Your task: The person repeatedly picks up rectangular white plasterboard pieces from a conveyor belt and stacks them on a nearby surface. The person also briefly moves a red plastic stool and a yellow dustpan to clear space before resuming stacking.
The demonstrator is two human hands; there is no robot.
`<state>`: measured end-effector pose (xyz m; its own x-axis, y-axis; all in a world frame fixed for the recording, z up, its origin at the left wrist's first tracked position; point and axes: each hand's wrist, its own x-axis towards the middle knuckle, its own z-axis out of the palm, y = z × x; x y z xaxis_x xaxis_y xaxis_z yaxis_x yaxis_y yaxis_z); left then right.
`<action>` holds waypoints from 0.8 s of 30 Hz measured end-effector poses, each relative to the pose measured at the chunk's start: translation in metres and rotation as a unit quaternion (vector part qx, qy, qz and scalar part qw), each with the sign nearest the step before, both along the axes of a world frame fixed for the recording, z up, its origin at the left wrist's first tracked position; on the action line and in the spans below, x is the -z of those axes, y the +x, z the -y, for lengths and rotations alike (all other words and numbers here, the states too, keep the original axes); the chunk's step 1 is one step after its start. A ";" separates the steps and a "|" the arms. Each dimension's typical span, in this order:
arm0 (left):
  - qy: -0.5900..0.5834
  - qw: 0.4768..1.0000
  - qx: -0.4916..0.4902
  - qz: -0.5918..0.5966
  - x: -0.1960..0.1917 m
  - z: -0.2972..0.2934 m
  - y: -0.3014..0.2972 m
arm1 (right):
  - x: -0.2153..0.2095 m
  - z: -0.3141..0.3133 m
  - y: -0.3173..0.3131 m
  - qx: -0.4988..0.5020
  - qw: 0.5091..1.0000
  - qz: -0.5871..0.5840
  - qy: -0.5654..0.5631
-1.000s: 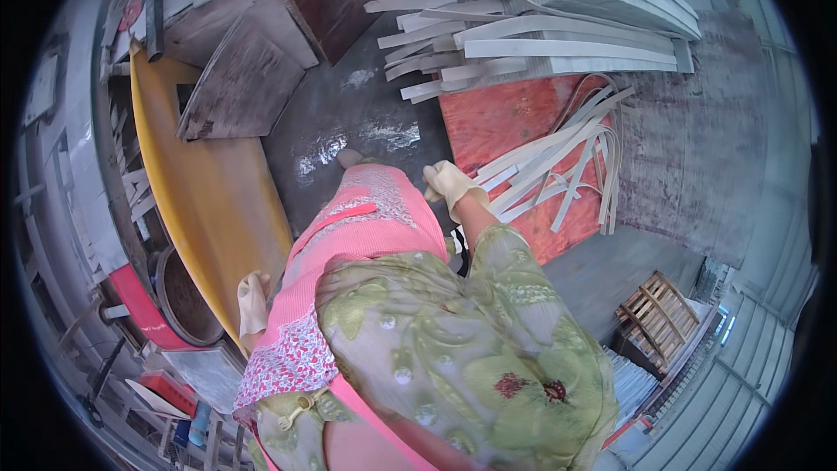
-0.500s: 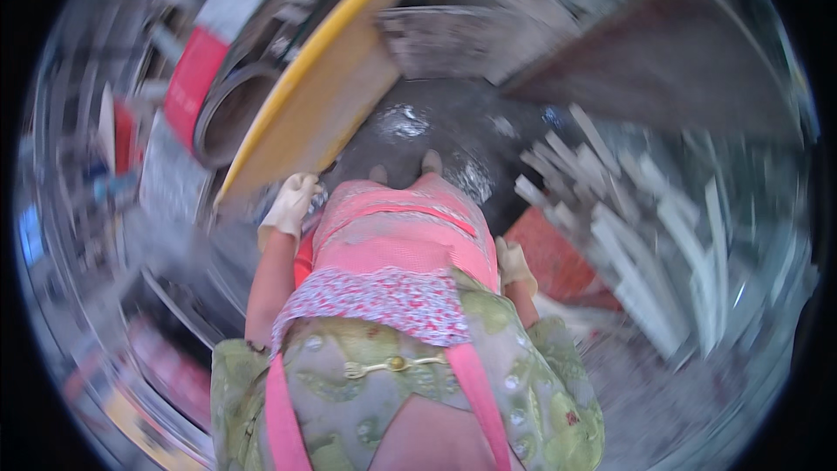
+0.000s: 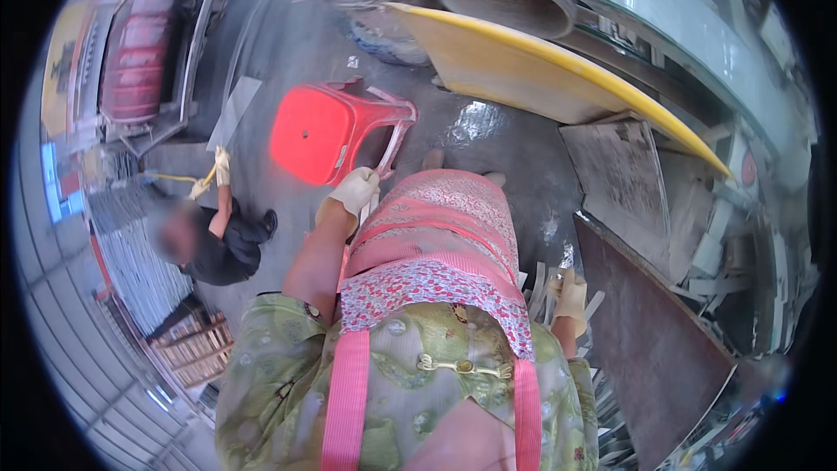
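My left hand (image 3: 352,194), in a pale glove, is closed like a fist in front of my apron. It overlaps a leg of a red plastic stool (image 3: 307,134); whether it grips that leg, I cannot tell. The stool's seat is at the left and its legs point toward me. My right hand (image 3: 568,295), also gloved, hangs at my right side with curled fingers. Around it show pale strips (image 3: 538,283), and what the fingers hold, if anything, is hidden.
A co-worker (image 3: 228,249) at the left holds a yellow strap (image 3: 179,178) in gloved hands. A large yellow-edged board (image 3: 558,70) leans ahead, beside a red-banded drum (image 3: 510,0). Dark panels (image 3: 649,340) stand close on my right. Glossy wet-looking patches mark the floor (image 3: 475,122).
My view has swung round to the left. The yellow-edged board has shifted from left to upper right in the picture. The whole stool and the co-worker now show. Both hands remain at my sides.
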<state>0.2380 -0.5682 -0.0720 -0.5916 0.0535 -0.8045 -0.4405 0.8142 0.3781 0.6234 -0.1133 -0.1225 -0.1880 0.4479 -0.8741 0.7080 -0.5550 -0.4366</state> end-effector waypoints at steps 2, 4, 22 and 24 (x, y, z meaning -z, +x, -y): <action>0.015 0.999 -0.038 -0.006 0.016 0.028 0.011 | -0.011 0.004 -0.029 -0.032 0.999 0.005 0.016; 0.024 0.997 -0.067 -0.007 0.030 0.047 0.024 | -0.017 0.015 -0.045 -0.054 0.998 0.025 0.035; 0.021 0.978 -0.198 -0.055 0.087 0.311 -0.037 | -0.075 0.243 -0.089 -0.170 0.977 0.091 0.087; 0.063 0.965 -0.241 -0.085 0.094 0.313 -0.058 | -0.091 0.263 -0.104 -0.170 0.977 0.091 0.096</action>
